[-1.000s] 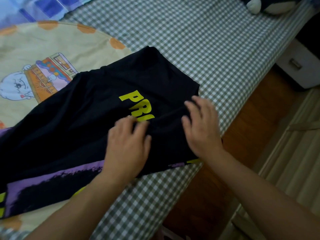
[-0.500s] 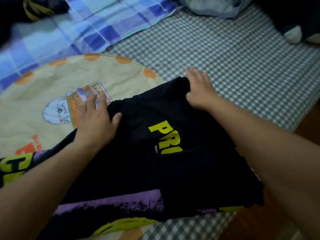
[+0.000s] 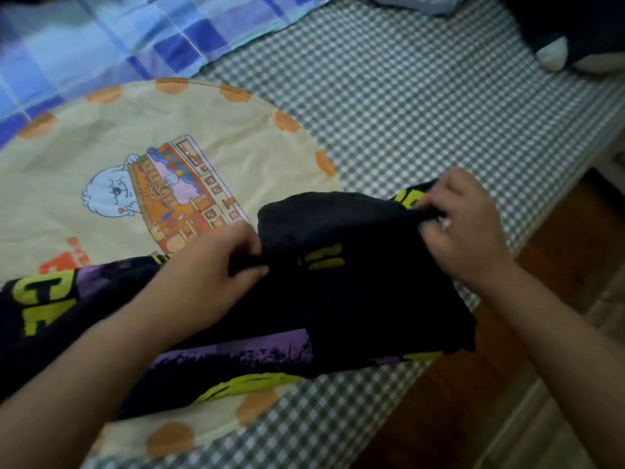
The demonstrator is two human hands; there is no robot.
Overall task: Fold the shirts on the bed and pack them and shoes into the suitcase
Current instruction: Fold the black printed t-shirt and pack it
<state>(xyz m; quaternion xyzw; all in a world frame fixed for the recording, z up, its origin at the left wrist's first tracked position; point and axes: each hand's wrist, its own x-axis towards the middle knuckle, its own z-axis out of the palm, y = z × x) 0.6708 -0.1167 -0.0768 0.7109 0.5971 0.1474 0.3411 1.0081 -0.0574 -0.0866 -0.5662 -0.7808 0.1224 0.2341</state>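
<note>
A bed (image 3: pixel 422 106) covered in a green-and-white checked sheet fills most of the view, with a blue plaid blanket (image 3: pixel 118 38) at its far left, a round cream cartoon mat (image 3: pixel 142 137) below that, and reddish wooden floor (image 3: pixel 456 401) along its right edge.

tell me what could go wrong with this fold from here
1. The left hand and right hand each pinch the black shirt at one small spot, so the lifted edge could sag between them and the fold may land crooked.
2. The shirt's right end lies close to the bed edge above the wooden floor; a pull that way might slide it off.
3. The round cartoon mat underneath could bunch up if dragged.
</note>
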